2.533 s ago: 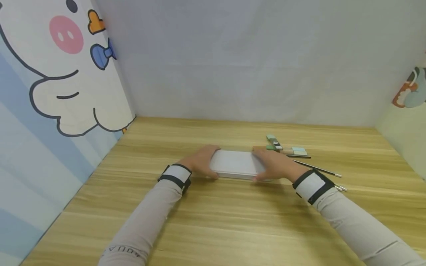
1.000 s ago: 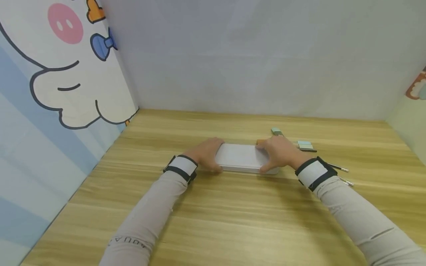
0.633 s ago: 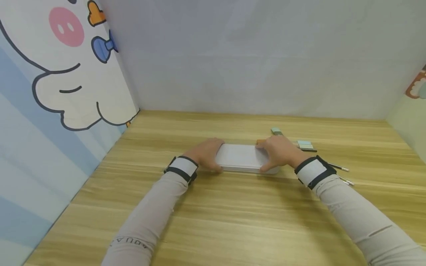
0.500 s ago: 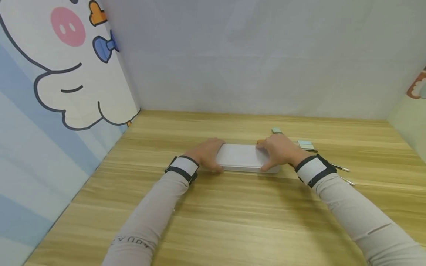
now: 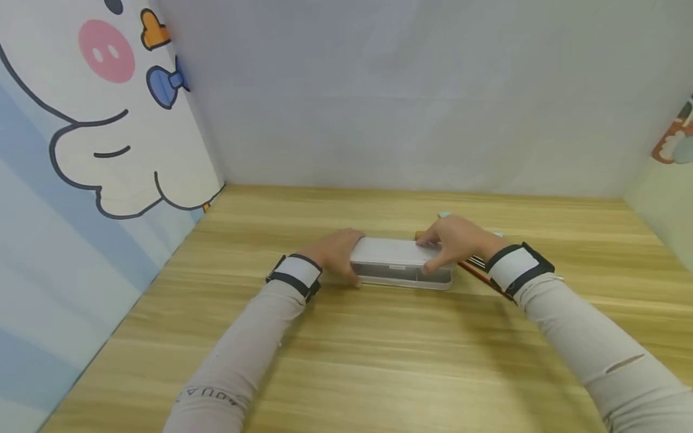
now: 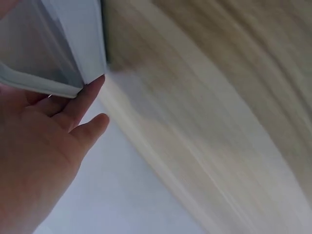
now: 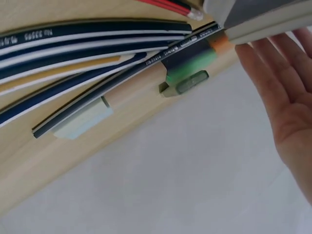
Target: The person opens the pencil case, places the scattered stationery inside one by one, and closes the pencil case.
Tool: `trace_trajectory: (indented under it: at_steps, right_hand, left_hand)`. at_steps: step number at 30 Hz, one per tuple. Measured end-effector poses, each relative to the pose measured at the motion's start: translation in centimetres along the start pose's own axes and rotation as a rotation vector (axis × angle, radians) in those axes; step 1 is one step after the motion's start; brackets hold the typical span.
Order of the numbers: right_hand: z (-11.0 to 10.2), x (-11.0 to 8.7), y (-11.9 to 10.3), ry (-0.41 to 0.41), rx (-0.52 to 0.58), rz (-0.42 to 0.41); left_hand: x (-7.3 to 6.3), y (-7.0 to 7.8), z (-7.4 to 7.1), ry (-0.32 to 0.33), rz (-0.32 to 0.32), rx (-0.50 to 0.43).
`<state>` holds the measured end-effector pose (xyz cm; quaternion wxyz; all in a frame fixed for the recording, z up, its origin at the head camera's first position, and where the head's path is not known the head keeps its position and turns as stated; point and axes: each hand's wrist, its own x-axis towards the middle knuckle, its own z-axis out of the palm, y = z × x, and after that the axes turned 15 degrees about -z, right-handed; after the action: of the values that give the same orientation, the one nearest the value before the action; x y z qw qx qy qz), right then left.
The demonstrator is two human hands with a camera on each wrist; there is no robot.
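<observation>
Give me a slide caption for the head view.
Left hand and right hand grip the ends of a white case, its lid partly raised, beside pencils on a wood-grain table.

A plain pale grey wall (image 5: 400, 120) stands behind a wood-grained table (image 5: 379, 361). The left wall (image 5: 43, 288), striped in blues, bears a large white cartoon figure (image 5: 127, 174) with a pink snout (image 5: 110, 60), a blue bow (image 5: 161, 87) beside it. A pale green wall (image 5: 666, 204) edges the right. Soft light falls on the table.

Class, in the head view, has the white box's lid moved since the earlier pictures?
Yes: against the table, the lid has risen at its near edge, leaving a gap above the base.
</observation>
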<state>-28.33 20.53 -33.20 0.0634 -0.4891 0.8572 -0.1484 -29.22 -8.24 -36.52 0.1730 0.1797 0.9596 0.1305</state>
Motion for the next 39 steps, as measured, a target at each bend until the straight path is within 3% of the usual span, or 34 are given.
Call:
trace_trajectory:
  at_steps: [5, 10, 14, 20, 22, 24, 28, 30, 32, 34, 39]
  right_hand:
    - [-1.0, 0.1, -0.1, 0.017, 0.066, -0.033]
    - [-1.3, -0.1, -0.2, 0.053, 0.12, -0.01]
    - [-1.5, -0.1, -0.2, 0.077, 0.127, -0.033]
    - [-1.6, -1.1, -0.2, 0.149, 0.087, -0.035]
    - [-1.4, -2.0, -0.5, 0.216, 0.059, -0.019]
    - [-0.7, -2.9, -0.7, 0.352, 0.001, -0.051]
    - [1.2, -4.0, -1.7, 0.656, -0.17, -0.248]
    - [2.1, -4.0, -2.3, 0.717, -0.236, -0.356]
    - [2.8, -3.7, -3.0, 0.684, -0.259, -0.409]
    - [3.3, -3.5, -3.5, 0.607, -0.245, -0.401]
    - [4.2, -3.5, -4.3, 0.371, -0.179, -0.173]
  left_hand:
    - [-0.2, -0.3, -0.8, -0.031, -0.011, -0.069]
    - [-0.5, -0.4, -1.8, -0.04, -0.012, -0.146]
    - [-0.6, -0.5, -2.3, -0.028, 0.018, -0.161]
    - [-0.9, -0.5, -2.6, -0.045, 0.005, -0.205]
    - [-0.8, -0.5, -2.5, -0.039, 0.005, -0.224]
    - [-0.8, -0.5, -2.3, -0.031, 0.005, -0.236]
    - [-0.8, -0.5, -2.0, -0.024, 0.005, -0.247]
    - [-0.9, -0.5, -1.9, -0.015, 0.001, -0.26]
    - [-0.9, -0.6, -1.9, 0.001, -0.004, -0.28]
    - [-0.9, -0.6, -1.9, 0.021, -0.011, -0.295]
    - [-0.7, -0.4, -2.0, 0.036, -0.002, -0.311]
